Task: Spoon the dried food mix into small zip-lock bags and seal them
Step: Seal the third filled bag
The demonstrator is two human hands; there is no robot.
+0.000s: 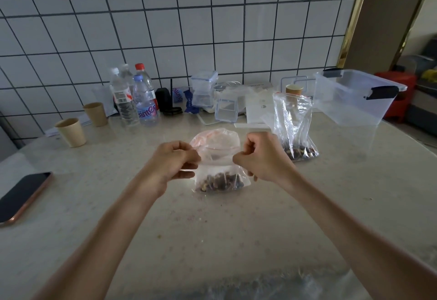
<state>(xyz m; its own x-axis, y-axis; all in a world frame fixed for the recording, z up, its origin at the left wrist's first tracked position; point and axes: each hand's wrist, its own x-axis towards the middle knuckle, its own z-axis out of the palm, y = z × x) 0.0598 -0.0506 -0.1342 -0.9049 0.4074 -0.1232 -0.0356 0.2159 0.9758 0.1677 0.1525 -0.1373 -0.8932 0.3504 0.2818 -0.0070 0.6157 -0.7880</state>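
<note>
- While both hands grip the top of the zip-lock bag [220, 169], I judge the step in hand to be the sealing: the mix is already inside and the mouth is not yet closed
- My left hand [173, 164] has its fingers curled, pinching the left end of the bag's top edge; my right hand [257, 157] is likewise curled and pinches the right end, so the strip is stretched between them
- Behind the strip the far lip of the mouth bulges up and back in a loose arc, so I read the zip as open along most of its run; whether either end has already caught I cannot tell
- Next I would need to bring the two lips together and press along the track from one end to the other, letting the trapped air out first
- Standing on the table [236, 240] between my hands, near the middle of the view, the bag is clear, crinkled plastic with a faint reddish line at the mouth
- Its dried food mix [221, 182] sits as a low dark brown heap at the bottom, filling only a small part
- Just beyond my right hand a second bag [294, 122] stands upright with similar dark mix at its base; its top looks slack, and whether it is sealed I cannot tell
</note>
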